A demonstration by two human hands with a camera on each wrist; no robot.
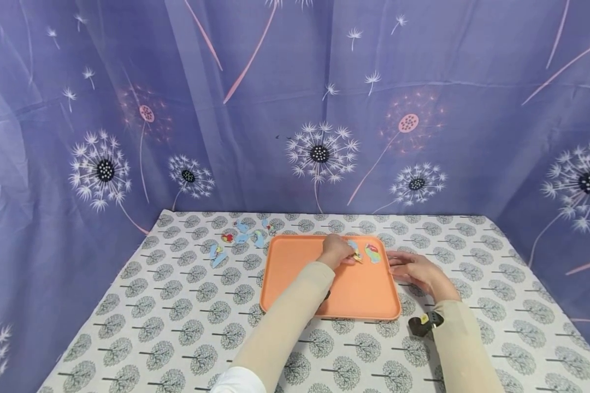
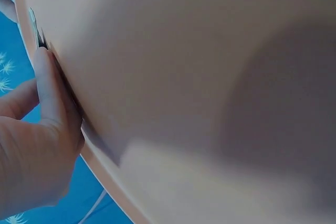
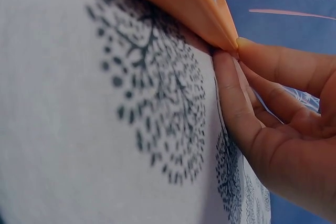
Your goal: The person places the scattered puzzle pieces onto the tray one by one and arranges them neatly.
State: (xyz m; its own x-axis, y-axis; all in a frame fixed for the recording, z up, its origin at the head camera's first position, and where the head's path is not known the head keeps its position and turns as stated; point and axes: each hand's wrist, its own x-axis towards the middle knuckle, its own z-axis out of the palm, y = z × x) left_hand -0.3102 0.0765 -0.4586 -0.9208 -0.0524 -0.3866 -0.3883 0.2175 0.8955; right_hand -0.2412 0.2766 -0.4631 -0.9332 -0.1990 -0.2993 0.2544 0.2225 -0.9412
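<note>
An orange tray [image 1: 295,284] lies on the table. My left hand [image 1: 335,251] reaches across it and pinches a light-blue and yellow puzzle piece [image 1: 355,251] near the far right part of the tray. In the left wrist view, the left hand [image 2: 42,135] holds this thin piece edge-on at its fingertips. Just right of it on the tray is a red, green and blue puzzle piece [image 1: 372,252]. At the tray's right rim is my right hand [image 1: 418,271]. The right wrist view has thumb and forefinger of this hand [image 3: 283,114] gripping the tray's edge [image 3: 210,24].
Several light-blue puzzle pieces [image 1: 243,238] lie loose on the table left of the tray, one with red [image 1: 227,238] among them. A tree-print cloth [image 1: 187,333] covers the table. Behind it hangs a purple dandelion curtain [image 1: 255,136].
</note>
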